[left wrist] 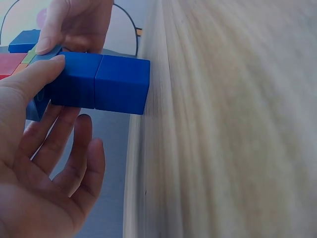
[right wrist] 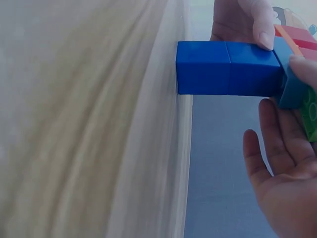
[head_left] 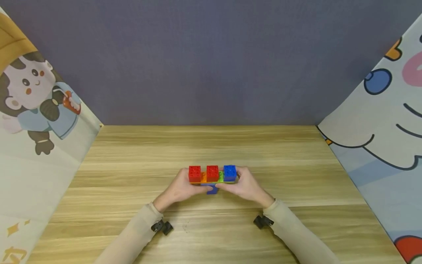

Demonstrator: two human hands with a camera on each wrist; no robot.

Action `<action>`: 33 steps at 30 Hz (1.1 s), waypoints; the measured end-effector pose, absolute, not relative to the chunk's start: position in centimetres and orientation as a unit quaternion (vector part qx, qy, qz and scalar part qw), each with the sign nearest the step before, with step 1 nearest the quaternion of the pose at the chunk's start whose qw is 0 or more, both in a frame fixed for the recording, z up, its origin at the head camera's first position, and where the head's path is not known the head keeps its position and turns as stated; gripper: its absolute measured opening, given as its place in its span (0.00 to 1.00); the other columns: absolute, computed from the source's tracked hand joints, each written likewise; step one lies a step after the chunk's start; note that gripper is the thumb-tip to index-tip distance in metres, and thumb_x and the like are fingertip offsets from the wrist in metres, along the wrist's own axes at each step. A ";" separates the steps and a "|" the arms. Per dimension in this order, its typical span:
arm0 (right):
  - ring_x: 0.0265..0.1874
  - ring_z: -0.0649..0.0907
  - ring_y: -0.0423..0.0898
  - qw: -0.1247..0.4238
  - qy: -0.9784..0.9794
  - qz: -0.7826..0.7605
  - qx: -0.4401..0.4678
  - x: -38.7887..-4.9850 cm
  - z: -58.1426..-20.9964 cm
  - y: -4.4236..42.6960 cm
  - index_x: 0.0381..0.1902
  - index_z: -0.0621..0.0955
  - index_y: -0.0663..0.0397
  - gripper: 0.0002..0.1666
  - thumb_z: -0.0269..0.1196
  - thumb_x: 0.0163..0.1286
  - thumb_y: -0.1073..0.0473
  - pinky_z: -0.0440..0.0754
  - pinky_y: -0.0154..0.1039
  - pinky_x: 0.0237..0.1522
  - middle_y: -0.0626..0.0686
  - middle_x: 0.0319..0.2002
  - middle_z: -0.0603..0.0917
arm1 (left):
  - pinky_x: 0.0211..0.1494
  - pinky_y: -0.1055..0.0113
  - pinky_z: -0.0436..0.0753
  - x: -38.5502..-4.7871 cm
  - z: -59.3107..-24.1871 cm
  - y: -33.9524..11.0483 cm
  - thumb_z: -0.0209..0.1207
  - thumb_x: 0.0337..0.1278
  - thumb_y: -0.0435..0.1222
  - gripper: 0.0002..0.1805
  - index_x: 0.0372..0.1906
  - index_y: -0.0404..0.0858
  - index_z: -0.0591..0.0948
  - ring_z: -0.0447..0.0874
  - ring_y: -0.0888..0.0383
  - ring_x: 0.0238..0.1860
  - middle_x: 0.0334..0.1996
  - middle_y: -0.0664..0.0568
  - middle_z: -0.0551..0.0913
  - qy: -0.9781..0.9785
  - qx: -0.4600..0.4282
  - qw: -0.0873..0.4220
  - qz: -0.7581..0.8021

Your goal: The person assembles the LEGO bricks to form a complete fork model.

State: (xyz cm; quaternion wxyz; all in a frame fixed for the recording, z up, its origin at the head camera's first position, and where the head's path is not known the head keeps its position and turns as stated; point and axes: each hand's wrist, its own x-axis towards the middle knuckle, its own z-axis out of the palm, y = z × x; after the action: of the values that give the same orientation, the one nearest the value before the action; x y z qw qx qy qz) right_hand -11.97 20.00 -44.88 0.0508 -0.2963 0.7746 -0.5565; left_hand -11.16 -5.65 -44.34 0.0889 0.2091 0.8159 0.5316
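Observation:
Both hands hold a T-shaped structure of toy building bricks between them. Its stem is two stacked blue bricks (left wrist: 101, 82), with a thin blue plate (right wrist: 286, 74) on top. Above lie an orange plate (head_left: 204, 177) and a green plate (head_left: 221, 176), topped by a left red brick (head_left: 195, 174), a middle red brick (head_left: 212, 173) and a right blue brick (head_left: 229, 173). My left hand (head_left: 184, 187) pinches the left side, thumb in front. My right hand (head_left: 243, 184) pinches the right side likewise. The stem's lower end is at the tabletop; whether it touches cannot be told.
A wood-grain table (head_left: 132, 154) spreads around the hands. A grey-blue panel (head_left: 211, 62) rises behind it, and cartoon-printed panels stand at the left (head_left: 66, 154) and right (head_left: 349, 121). Small black devices sit at the left cuff (head_left: 161, 226) and right cuff (head_left: 263, 221).

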 end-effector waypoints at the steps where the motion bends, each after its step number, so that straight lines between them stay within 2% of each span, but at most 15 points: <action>1: 0.47 0.92 0.42 0.052 0.773 -0.557 -0.298 -12.0 -44.9 20.0 0.57 0.87 0.57 0.22 0.77 0.66 0.62 0.91 0.40 0.49 0.54 0.50 0.93 | 0.54 0.66 0.89 -11.1 -44.3 -5.7 0.81 0.50 0.36 0.22 0.52 0.39 0.90 0.94 0.57 0.46 0.46 0.48 0.94 0.815 0.207 0.091 0.534; 12: 0.44 0.92 0.40 0.055 0.775 -0.556 -0.296 -12.0 -44.9 20.2 0.56 0.87 0.59 0.21 0.77 0.66 0.62 0.91 0.39 0.48 0.56 0.49 0.93 | 0.55 0.64 0.89 -11.2 -44.3 -5.7 0.81 0.51 0.39 0.23 0.54 0.41 0.90 0.94 0.57 0.47 0.47 0.50 0.94 0.816 0.192 0.109 0.534; 21: 0.45 0.93 0.43 0.018 0.779 -0.539 -0.320 -12.1 -45.2 20.4 0.54 0.88 0.59 0.21 0.79 0.63 0.63 0.91 0.37 0.46 0.55 0.47 0.94 | 0.54 0.67 0.89 -11.2 -44.4 -5.8 0.80 0.52 0.38 0.21 0.52 0.39 0.90 0.94 0.57 0.46 0.46 0.48 0.94 0.809 0.201 0.115 0.541; 26: 0.41 0.93 0.42 0.011 0.779 -0.538 -0.323 -12.2 -45.5 20.4 0.52 0.89 0.60 0.21 0.80 0.61 0.63 0.92 0.37 0.43 0.56 0.45 0.94 | 0.54 0.66 0.90 -11.1 -44.4 -5.8 0.80 0.53 0.36 0.20 0.52 0.38 0.90 0.94 0.56 0.47 0.47 0.47 0.94 0.805 0.214 0.114 0.541; 33: 0.34 0.91 0.38 0.016 0.786 -0.536 -0.308 -12.0 -45.2 20.7 0.50 0.89 0.60 0.19 0.80 0.62 0.62 0.91 0.36 0.37 0.55 0.40 0.94 | 0.48 0.66 0.91 -10.9 -44.1 -5.8 0.80 0.53 0.38 0.19 0.50 0.39 0.91 0.93 0.59 0.42 0.45 0.49 0.94 0.811 0.200 0.114 0.538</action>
State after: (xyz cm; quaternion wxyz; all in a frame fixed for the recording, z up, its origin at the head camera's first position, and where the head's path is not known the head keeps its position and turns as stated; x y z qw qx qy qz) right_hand -11.98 20.65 -45.16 0.0159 -0.3084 0.7855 -0.5363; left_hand -10.93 -5.80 -44.11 0.1143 0.1997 0.8110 0.5379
